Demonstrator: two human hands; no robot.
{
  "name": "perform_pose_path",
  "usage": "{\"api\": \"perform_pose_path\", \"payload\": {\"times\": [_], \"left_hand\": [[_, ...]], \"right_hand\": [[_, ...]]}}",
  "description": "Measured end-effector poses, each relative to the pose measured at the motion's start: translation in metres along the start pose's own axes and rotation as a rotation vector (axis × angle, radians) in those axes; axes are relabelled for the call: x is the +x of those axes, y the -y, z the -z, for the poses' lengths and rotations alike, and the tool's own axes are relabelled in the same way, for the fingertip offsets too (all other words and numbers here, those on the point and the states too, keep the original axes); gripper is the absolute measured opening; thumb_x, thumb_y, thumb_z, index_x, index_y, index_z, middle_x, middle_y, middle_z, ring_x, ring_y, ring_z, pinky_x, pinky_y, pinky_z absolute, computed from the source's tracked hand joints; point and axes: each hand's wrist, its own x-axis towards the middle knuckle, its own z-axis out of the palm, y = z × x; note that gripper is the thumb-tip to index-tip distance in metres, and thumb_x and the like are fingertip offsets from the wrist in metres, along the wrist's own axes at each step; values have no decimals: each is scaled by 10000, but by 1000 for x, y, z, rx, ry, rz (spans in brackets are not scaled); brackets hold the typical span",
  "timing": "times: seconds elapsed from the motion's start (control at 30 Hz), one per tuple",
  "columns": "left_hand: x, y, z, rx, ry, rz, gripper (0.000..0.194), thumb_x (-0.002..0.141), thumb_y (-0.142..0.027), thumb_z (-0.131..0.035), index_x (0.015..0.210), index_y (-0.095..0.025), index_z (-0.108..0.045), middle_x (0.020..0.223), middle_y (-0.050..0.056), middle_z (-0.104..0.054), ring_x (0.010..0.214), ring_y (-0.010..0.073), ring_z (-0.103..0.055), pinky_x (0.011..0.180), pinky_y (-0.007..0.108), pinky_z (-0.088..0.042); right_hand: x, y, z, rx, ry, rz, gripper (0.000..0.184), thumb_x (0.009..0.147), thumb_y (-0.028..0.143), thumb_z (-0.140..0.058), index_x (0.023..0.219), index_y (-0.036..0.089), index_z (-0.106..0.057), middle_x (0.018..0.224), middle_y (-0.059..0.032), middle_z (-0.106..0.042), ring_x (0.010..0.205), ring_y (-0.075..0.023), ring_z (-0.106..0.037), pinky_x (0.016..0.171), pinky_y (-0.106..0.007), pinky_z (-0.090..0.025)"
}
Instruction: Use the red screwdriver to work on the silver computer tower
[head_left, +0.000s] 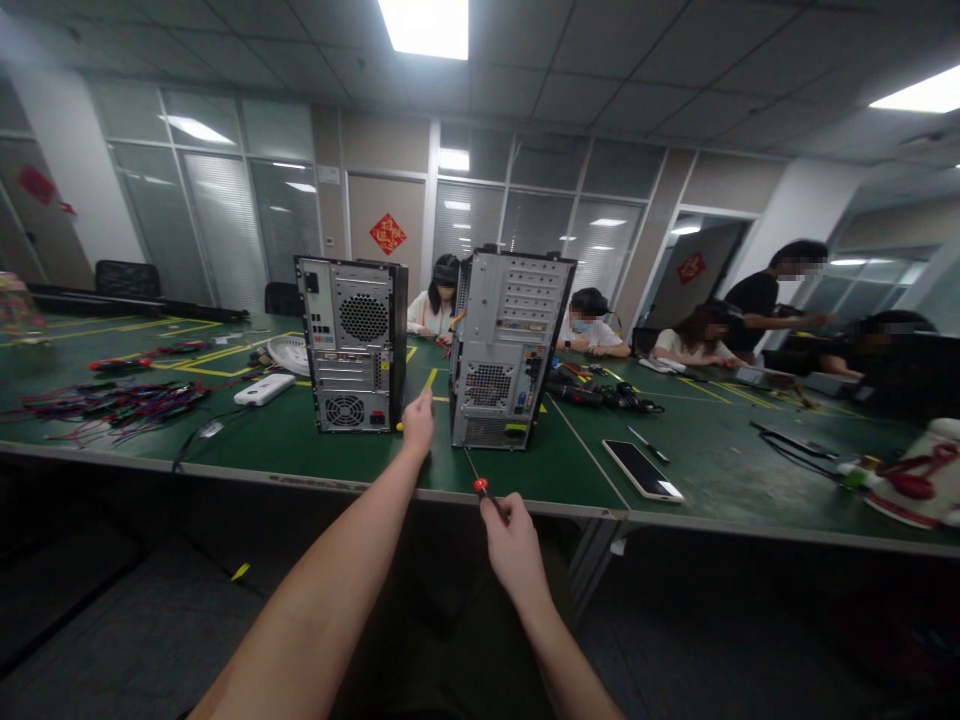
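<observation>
Forearms (pixel 319 590) | screwdriver handle (pixel 481 486) inside curled right fingers (pixel 516 510), shaft (pixel 471 464) ahead | left fingers (pixel 421 408) (grip: can't tell) near towers (pixel 351 345)

Red-collared screwdriver (pixel 481 487), tilted, tip near the base of the larger of two upright computer towers (pixel 511 340), rear panels foremost.

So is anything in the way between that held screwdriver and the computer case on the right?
Nothing visible. The right hand holds the screwdriver, its shaft pointing toward the bottom of the right computer case; whether the tip touches is unclear. The left hand is off to the side.
</observation>
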Motion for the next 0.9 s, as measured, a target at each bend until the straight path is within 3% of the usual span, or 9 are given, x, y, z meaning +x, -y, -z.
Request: {"api": "perform_pose_path", "payload": {"times": [0.1,0.23,0.33,0.57,0.9], "left_hand": [[7,6,5,12,-172,-2,562,969,-673,-381,597,-252,-384,562,-15,-407,577,155,-422,579,291,-336],[14,11,8,16,-250,64,524,985,-613,-321,598,-264,-371,550,-11,-423,563,170,-448,589,295,-353],[17,14,9,31,-291,80,502,991,-580,-281,610,-267,-377,560,-5,-453,571,178,-473,597,295,-369],[16,6,17,216,-295,162,465,1004,-437,-203,635,-269,-431,646,33,-567,647,192,-540,655,296,-405],[8,-11,19,308,-299,174,437,1000,-319,-252,636,-258,-486,712,61,-644,716,216,-574,702,314,-405]], "right_hand": [[-3,16,4,-99,47,25,289,879,493,-615,766,272,-466,564,68,-505,557,-166,-493,567,-273,-284],[4,37,-1,-550,160,138,153,976,396,-524,896,269,-498,697,11,-639,661,-203,-614,601,-285,-287],[13,46,-10,-744,191,181,137,997,389,-515,993,255,-542,814,-49,-726,756,-242,-689,623,-295,-311],[30,58,-34,-826,240,200,240,981,386,-522,1114,203,-600,981,-177,-773,898,-337,-747,732,-351,-446],[37,64,-52,-844,269,214,291,978,389,-535,1173,182,-596,1034,-195,-777,954,-339,-763,795,-379,-509]]}}
